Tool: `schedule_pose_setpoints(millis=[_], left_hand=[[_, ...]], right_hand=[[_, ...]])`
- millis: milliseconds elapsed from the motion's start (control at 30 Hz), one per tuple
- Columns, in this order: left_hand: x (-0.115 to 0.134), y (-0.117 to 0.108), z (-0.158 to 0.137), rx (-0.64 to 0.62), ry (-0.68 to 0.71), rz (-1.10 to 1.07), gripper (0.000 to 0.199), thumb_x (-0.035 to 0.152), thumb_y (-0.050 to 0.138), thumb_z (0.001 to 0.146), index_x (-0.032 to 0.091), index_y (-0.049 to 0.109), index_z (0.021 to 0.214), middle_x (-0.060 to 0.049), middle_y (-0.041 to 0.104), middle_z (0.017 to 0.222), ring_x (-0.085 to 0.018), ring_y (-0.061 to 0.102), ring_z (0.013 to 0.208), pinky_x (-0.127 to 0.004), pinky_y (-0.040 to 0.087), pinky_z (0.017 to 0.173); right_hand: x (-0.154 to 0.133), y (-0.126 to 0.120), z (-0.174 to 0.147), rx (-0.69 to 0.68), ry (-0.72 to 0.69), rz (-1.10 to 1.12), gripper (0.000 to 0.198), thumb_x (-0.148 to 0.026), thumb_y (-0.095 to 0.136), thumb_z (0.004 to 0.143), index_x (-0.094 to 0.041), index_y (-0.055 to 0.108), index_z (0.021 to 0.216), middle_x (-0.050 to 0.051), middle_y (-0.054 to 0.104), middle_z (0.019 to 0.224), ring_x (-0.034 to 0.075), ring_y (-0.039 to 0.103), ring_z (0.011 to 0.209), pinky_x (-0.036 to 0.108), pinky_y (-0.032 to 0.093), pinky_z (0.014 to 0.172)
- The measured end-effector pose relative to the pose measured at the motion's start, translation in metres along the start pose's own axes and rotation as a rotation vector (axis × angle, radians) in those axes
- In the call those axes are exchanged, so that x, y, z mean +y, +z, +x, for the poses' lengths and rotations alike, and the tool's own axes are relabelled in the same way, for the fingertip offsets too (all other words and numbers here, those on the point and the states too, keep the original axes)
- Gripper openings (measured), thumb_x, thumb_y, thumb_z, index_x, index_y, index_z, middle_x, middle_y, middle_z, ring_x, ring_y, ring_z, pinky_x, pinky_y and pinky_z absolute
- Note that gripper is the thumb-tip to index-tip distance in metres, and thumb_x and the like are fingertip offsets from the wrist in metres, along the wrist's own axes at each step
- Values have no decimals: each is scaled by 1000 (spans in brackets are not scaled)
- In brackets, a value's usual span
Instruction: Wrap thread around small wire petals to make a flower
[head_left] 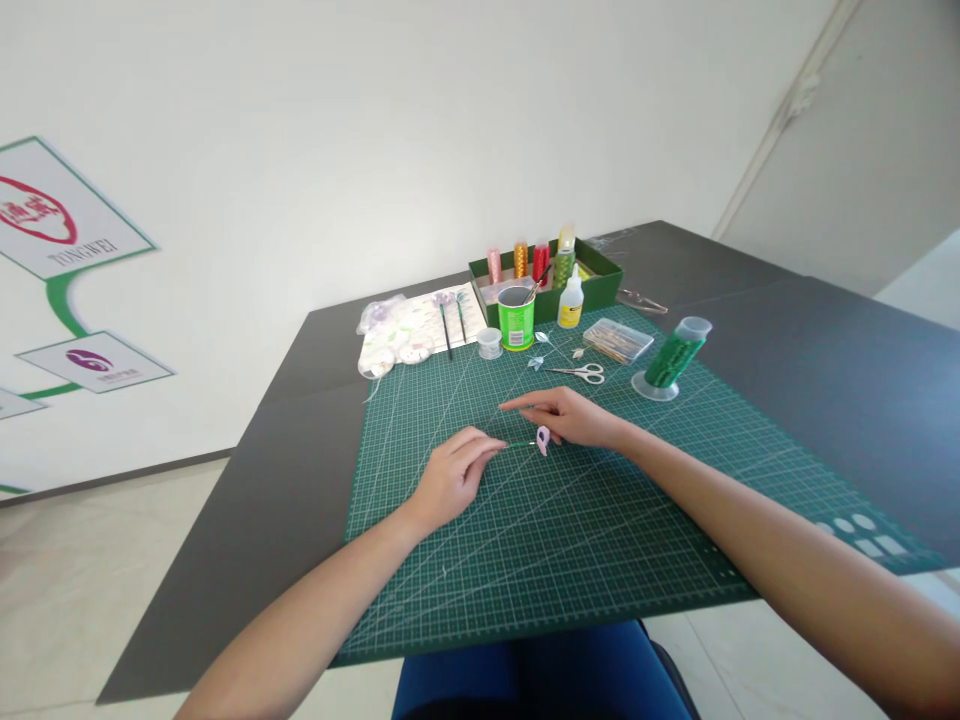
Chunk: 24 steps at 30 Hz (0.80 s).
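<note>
My left hand is closed, thumb against fingers, on a thin green stem. The stem points right and ends in a small pale purple flower. Just behind the flower is my right hand, its index finger stretched out to the left and the other fingers partly bent. Whether a fingertip touches the flower is hard to tell. Beyond the hands, white-handled scissors lie on the green cutting mat, with small pale blue leaf pieces near their blades.
Farther back are a green can holding a brush, a glue bottle, a small clear jar and a dark green box with thread spools. A green thread spool and a clear case stand right. Two stemmed flowers lie left.
</note>
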<state>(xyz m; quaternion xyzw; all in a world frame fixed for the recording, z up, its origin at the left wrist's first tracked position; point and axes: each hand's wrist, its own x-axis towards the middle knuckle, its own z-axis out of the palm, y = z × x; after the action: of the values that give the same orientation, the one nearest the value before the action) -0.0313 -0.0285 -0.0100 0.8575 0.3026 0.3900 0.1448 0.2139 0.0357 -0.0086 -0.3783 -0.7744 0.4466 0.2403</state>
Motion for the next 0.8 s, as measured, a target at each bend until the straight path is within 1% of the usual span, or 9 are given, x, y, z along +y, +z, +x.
schedule_pose_setpoints(millis=[300, 433, 567, 667, 800], left_hand=[[0, 0, 0, 19, -17, -37, 28, 11, 50, 100, 21, 69, 118, -7, 69, 99, -14, 65, 90, -27, 55, 79], [0, 0, 0, 41, -35, -51, 29, 11, 48, 100, 20, 69, 118, -7, 68, 98, -14, 64, 89, -28, 55, 78], [-1, 0, 0, 66, -51, -61, 29, 11, 48, 100, 20, 68, 118, -7, 68, 98, -15, 64, 90, -28, 54, 78], [0, 0, 1, 86, -68, -63, 29, 11, 48, 100, 19, 68, 119, -7, 68, 98, -14, 63, 89, -29, 53, 79], [0, -2, 2, 124, -114, -80, 28, 13, 49, 100, 20, 69, 119, -6, 68, 97, -14, 63, 86, -29, 53, 78]], right_hand=[[2, 1, 0, -21, 32, 6, 52, -40, 49, 96, -11, 63, 138, -4, 55, 53, 11, 49, 46, 21, 38, 50], [0, 0, 0, -22, 24, -20, 51, -34, 49, 94, -11, 64, 136, -3, 56, 53, 11, 49, 46, 21, 38, 50], [-3, 1, -1, -29, 16, -59, 47, -28, 47, 92, -10, 68, 130, -3, 55, 51, 12, 50, 45, 21, 39, 51], [-4, 2, -1, -29, 2, -78, 45, -29, 46, 93, -10, 71, 124, -4, 54, 48, 12, 50, 45, 21, 39, 53], [-5, 2, -1, -43, 5, -88, 46, -38, 47, 96, -8, 73, 119, -4, 51, 44, 12, 48, 42, 22, 37, 52]])
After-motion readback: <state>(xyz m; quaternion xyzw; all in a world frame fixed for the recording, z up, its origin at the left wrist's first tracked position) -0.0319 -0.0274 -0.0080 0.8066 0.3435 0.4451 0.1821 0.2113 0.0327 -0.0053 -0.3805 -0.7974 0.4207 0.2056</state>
